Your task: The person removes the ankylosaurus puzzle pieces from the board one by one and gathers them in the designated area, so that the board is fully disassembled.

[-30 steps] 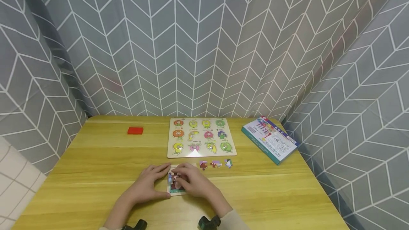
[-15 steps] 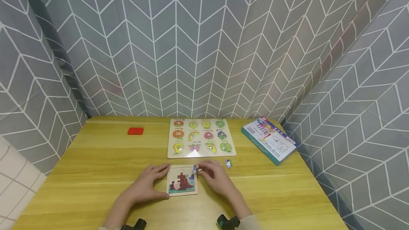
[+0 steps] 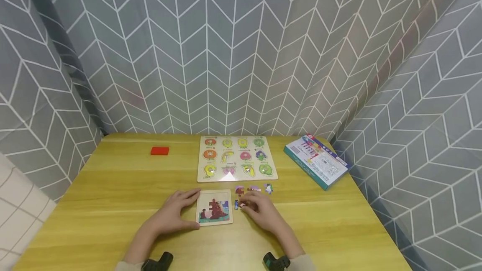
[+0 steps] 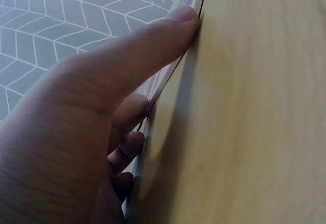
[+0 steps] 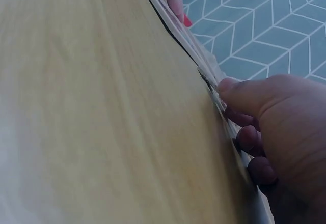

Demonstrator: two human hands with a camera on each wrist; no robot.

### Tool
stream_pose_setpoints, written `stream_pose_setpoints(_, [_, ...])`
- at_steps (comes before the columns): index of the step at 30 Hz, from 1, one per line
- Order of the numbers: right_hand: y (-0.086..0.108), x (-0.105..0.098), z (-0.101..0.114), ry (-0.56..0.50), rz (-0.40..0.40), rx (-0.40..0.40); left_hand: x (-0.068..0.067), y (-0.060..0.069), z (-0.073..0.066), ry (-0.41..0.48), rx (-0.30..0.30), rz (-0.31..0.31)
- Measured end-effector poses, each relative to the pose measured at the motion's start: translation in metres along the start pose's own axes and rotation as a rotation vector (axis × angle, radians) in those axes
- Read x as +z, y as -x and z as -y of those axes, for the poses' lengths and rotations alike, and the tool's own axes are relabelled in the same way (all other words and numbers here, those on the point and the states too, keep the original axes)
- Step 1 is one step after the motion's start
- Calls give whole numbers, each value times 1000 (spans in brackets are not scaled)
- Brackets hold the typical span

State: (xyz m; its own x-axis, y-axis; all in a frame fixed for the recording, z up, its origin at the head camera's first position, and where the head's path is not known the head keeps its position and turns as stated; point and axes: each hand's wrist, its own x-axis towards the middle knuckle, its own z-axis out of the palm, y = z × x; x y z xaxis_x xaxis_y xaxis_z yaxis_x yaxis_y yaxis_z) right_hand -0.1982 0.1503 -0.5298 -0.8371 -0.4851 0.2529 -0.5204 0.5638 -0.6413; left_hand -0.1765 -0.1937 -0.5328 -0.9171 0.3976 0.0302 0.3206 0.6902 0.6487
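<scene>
A small square jigsaw board [image 3: 203, 198] lies on the table, its lower and right parts filled with brown, pink, teal and blue picture pieces. My left hand [image 3: 171, 212] holds it at the left side, index fingertip at the upper corner and thumb at the lower one. Just right of the board, my right hand [image 3: 263, 212] pinches a jigsaw piece [image 3: 236, 205], mostly covered by the fingers, at table level. Loose pieces lie above that hand: a brown one [image 3: 239, 190], a purple one [image 3: 254, 188] partly behind the fingers, and a white and green one [image 3: 268, 188].
A fruit peg puzzle [image 3: 237, 175] lies behind the small board. To the right is a flat printed box [image 3: 318, 160]. A red block [image 3: 160, 151] sits at the back left of the wooden table [image 3: 339, 229]. Patterned curtains [image 3: 226, 53] enclose the back and sides.
My right hand has moved from over the board to its right, bringing a jigsaw piece down beside the loose ones. The board's picture is uncovered. My left hand stays at the board.
</scene>
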Motion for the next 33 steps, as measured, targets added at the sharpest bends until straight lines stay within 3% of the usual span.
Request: stream_pose_setpoints(33, [0,2,-3,5,5,55,0,2,-1,-24,17,7])
